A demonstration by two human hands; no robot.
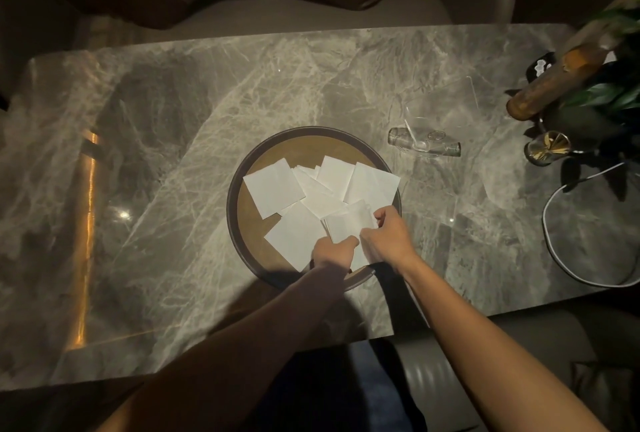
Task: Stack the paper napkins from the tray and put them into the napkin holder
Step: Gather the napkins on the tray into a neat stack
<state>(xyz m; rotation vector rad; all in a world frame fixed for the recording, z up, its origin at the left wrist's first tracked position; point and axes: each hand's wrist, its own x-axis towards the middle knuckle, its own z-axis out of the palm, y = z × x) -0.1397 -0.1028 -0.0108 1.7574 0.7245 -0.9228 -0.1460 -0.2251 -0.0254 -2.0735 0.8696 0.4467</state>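
Head camera looks down on our two bare forearms reaching over a grey marble surface [173, 140] to a round brown tray [239, 168] with a dark rim. White paper napkins [273, 187] lie scattered flat across the tray, overlapping one another, and one at the far right pokes out over the rim. At the near right part of the tray we hold a small stack of napkins [346, 227] between both hands. Our left hand [334, 253] is curled at the stack's near left edge, thumb lying against its lower edge, fingers tucked under where we cannot see them. Our right hand [389, 236] grips the stack's right side, fingertips bent onto the paper at its far right corner. The two hands are almost touching at the stack's near edge. The loose napkins spread away from the hands to the left and to the far side; one large square lies just left of our left hand.

Beyond the tray, to the right, a clear napkin holder [434, 126] stands on the surface, well apart from the hands. Farther right are a plant [609, 92], a small cup of toothpicks [547, 149] and a white cable [554, 248] looping across the surface.
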